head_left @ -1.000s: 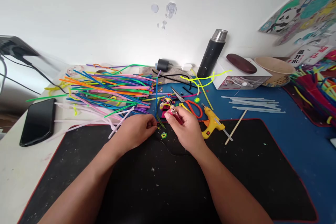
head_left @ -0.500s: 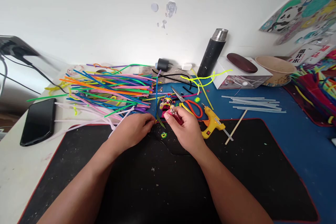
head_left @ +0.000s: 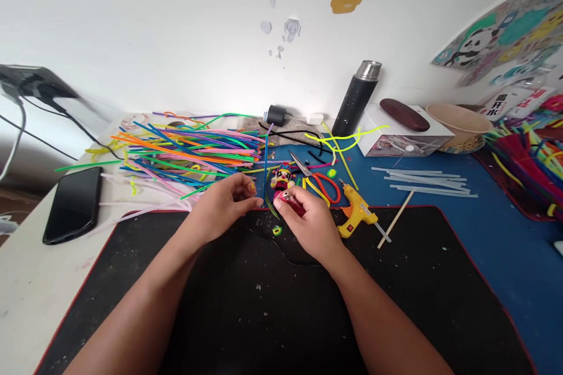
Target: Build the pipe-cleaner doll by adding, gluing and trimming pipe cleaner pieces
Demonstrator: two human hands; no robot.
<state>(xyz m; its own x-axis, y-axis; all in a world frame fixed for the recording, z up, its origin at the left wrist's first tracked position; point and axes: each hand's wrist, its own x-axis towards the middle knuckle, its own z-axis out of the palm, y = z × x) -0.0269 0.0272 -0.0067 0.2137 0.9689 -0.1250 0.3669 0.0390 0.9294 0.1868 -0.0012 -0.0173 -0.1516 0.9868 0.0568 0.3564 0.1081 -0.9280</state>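
Your right hand (head_left: 310,222) grips a red lighter (head_left: 294,203) at the far edge of the black mat (head_left: 132,287). Its long axis slants and its metal head points far-left, toward your left hand (head_left: 222,206). That grip is pinched closed on a yellow bit (head_left: 252,186). Just beyond are a figurine (head_left: 282,176), scissors (head_left: 316,179) and a glue gun (head_left: 357,211). Pipe cleaners (head_left: 185,152) are piled on the desk (head_left: 26,287) far-left.

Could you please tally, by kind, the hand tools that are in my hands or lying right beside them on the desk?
Red lighter: 1, held in the right hand
Scissors: 1, red handles, lying just beyond the right hand
Glue gun: 1, yellow, lying to the right of that hand
Total: 3
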